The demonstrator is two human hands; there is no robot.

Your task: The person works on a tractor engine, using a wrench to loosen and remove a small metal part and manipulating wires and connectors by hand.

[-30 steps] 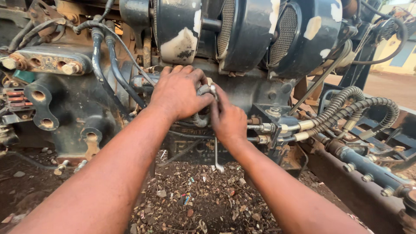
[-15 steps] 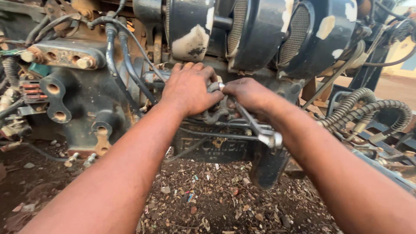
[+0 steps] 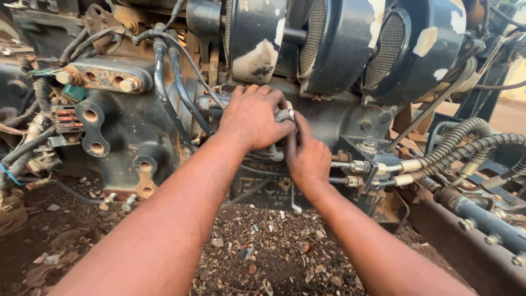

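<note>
My left hand (image 3: pixel 252 118) is clamped over a grey metal pipe fitting (image 3: pixel 285 115) on the side of a dirty black engine block (image 3: pixel 131 137). Pressed against it from the right, my right hand (image 3: pixel 307 156) grips a thin steel spanner (image 3: pixel 294 200). The spanner's handle hangs straight down below my palm, seen edge-on. Its head is hidden between my two hands. A short bent metal pipe (image 3: pixel 274 153) shows just under my left hand.
A black, paint-chipped cylindrical housing (image 3: pixel 339 44) hangs over my hands. Black rubber hoses (image 3: pixel 164 82) run down at the left. Braided hydraulic hoses (image 3: pixel 455 145) and steel line fittings (image 3: pixel 356 167) crowd the right. Littered dirt (image 3: pixel 263 246) with loose bolts (image 3: pixel 118 203) lies below.
The spanner swung out to the right half a second ago and now hangs straight down again. My right hand came back close against my left. The view shifted slightly right.
</note>
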